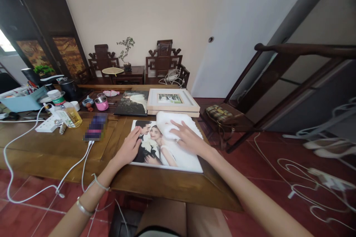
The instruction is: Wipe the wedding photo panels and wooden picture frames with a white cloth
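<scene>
A glossy photo print panel (pixel 167 159) of a couple lies flat at the front edge of the wooden table. My left hand (pixel 129 146) rests on the panel's left side, fingers stretched out over the picture, holding nothing. On the panel's upper right lies a bunched white cloth (pixel 191 120). My right hand (pixel 187 139) presses down on this cloth with its fingers spread and stretched, not wrapped round it. Part of the cloth and the panel's right side are hidden under my right hand and forearm.
Behind the panel are stacked wooden picture frames (pixel 174 109) and a dark photo panel (pixel 132 103). A phone (pixel 95 127) with white cables, a bottle (pixel 66 111), a power strip (pixel 47 124) and a pink cup (pixel 101 103) stand left. A plaid bag (pixel 221 114) sits right.
</scene>
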Available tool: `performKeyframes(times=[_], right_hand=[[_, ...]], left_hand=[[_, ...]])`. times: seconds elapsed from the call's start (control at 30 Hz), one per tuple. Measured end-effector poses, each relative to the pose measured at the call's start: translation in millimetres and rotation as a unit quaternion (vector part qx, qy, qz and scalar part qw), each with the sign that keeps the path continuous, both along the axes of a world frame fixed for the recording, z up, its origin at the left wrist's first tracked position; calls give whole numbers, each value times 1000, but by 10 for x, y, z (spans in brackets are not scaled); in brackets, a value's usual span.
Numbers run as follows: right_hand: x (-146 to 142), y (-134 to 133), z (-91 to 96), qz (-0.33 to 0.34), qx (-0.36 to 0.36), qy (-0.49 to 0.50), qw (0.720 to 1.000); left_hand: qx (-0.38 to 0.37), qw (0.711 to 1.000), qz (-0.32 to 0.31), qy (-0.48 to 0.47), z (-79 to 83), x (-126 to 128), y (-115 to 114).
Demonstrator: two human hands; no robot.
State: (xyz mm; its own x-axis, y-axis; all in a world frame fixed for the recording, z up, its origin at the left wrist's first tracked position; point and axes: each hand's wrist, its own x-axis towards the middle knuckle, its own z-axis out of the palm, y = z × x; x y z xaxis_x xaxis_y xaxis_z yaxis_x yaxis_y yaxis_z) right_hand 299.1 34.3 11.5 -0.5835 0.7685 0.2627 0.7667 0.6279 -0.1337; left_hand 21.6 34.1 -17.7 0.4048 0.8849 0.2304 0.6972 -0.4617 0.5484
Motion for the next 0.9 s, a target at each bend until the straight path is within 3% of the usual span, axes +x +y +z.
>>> performKeyframes(times=[0.1, 0.2, 0.47, 0.57, 0.67, 0.9], right_hand=[[-27, 19, -5, -8, 0, 0, 1000], [-71, -141, 35, -3, -19, -11, 1000], [-205, -1164, 182, 51, -74, -21, 996], [-237, -1326, 190, 77, -83, -11, 994], [-211, -1142, 177, 82, -87, -4, 993], [-64, -97, 82, 13, -40, 10, 999]], left_hand=[[0, 1000, -1, -1, -12, -3, 7], [-2, 1000, 0, -3, -9, 3, 1], [0, 1000, 5, -21, -6, 23, -7], [2, 1000, 0, -22, -18, 18, 3], [4, 1000, -8, -17, -24, 8, 11], [4, 1000, -13, -16, -18, -16, 14]])
